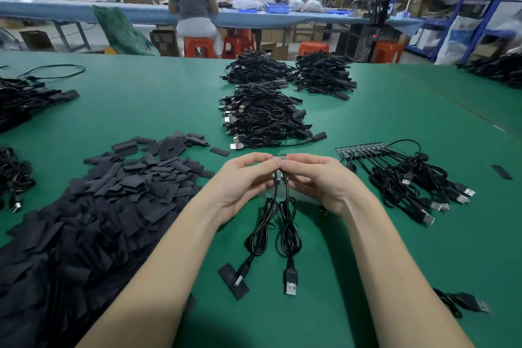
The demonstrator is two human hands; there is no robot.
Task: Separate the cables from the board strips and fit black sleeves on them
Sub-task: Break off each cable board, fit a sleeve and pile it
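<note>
Two bare forearms reach over the green tabletop (353,234), left hand (243,183) and right hand (319,181) pinching a small board strip (279,157) carrying two cables (288,232), apparently ready to snap apart, next needing a black sleeve (233,281).

I see my own two forearms, bare from the frame's bottom edge to the wrists. My left grip (245,178) and right grip (316,178) are ungloved, without rings or watch.
</note>
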